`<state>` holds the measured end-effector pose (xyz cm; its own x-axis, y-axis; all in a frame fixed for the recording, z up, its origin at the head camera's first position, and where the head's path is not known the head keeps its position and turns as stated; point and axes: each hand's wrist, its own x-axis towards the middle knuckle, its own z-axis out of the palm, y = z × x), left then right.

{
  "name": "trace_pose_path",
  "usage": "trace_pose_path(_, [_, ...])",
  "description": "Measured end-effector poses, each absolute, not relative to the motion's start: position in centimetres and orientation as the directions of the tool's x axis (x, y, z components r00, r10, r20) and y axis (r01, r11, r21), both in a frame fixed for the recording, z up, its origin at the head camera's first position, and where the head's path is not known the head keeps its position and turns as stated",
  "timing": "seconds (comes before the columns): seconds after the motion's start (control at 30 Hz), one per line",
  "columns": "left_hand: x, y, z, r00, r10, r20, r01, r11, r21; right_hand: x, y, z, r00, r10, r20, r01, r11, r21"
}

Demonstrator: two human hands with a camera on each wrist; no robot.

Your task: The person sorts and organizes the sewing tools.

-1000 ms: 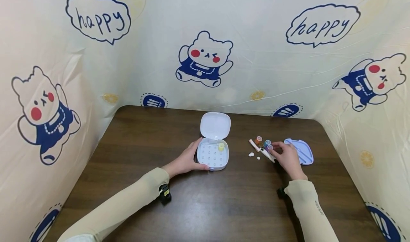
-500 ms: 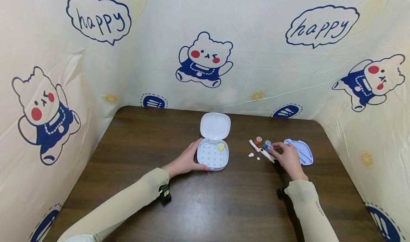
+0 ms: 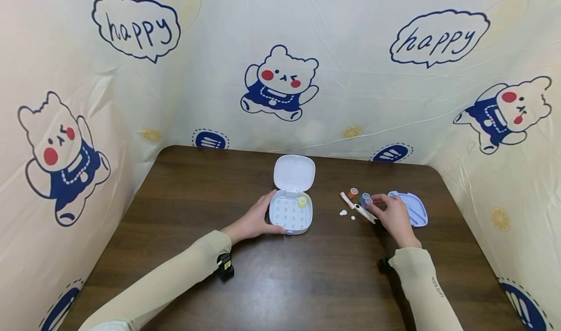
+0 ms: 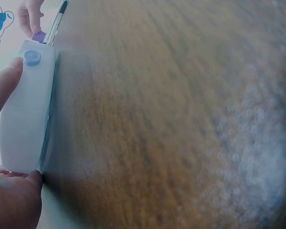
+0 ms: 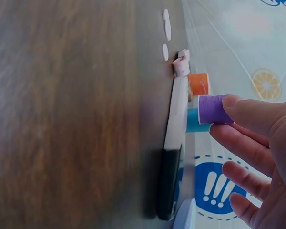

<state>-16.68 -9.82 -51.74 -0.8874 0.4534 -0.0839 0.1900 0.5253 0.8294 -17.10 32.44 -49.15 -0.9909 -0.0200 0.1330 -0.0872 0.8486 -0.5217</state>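
Note:
A white sewing box [image 3: 291,216] lies with its lid [image 3: 294,173] raised. Small pegs fill its tray, and one yellow thread spool [image 3: 302,202] stands at the back right of it. My left hand [image 3: 253,219] grips the box's left side, thumb along the front near the round latch [image 4: 32,57]. To the right, my right hand [image 3: 393,219] pinches a purple thread spool [image 5: 213,109] between thumb and forefinger, the other fingers loosely bent. A teal spool [image 5: 195,120] and an orange spool [image 5: 199,84] stand just beyond it.
Beside the spools lie a slim white-and-black tool [image 3: 365,213], a pale pink stick-like piece [image 3: 347,200] and small white discs [image 3: 343,212]. A light blue tray [image 3: 414,208] sits right of my right hand. Patterned cloth [image 3: 350,102] surrounds the brown table [image 3: 210,175].
The head view has shifted very slightly. Both hands, the box and the spools stay essentially in place.

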Motion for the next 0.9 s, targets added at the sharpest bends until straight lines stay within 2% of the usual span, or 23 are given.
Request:
trace_pose_path(0.67, [-16.7,-9.9,-51.8,-0.887,0.454,-0.089,0.186,0.527,0.829,-17.0,28.9,-47.7,-0.945,-0.130,0.300,-0.269,0.830,-0.489])
trace_pose_path(0.9, [-16.5,-9.9,-51.4,-0.888,0.451,-0.095,0.175,0.521,0.835,-17.1,27.9,-47.2,-0.937,-0.158,0.312,-0.299,0.825,-0.480])
